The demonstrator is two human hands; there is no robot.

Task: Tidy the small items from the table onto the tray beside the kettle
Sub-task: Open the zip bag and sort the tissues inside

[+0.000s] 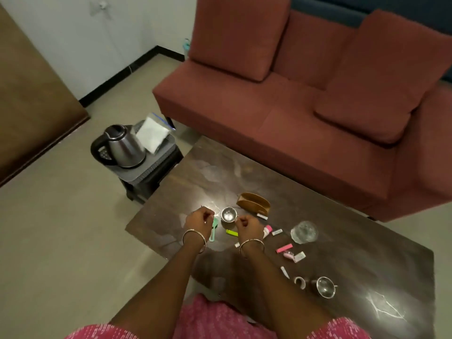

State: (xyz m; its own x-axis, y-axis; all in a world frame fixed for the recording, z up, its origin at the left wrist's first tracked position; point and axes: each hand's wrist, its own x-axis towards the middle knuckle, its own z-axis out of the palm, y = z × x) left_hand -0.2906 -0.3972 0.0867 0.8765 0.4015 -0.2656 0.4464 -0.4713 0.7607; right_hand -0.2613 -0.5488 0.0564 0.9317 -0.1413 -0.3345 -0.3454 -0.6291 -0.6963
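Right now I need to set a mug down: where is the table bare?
Bare: the far table between brown holder and sofa, and the near right corner beyond the steel cup. Crowded: from the steel bowl through the sachets to the glass.

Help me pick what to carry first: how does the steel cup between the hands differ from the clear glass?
The steel cup is opaque, shiny metal; the glass is see-through. The steel cup looks narrower than the glass. The steel cup sits between the left hand and right hand; the glass stands off to the right, apart from both. Both stand upright, mouths up, on the table.
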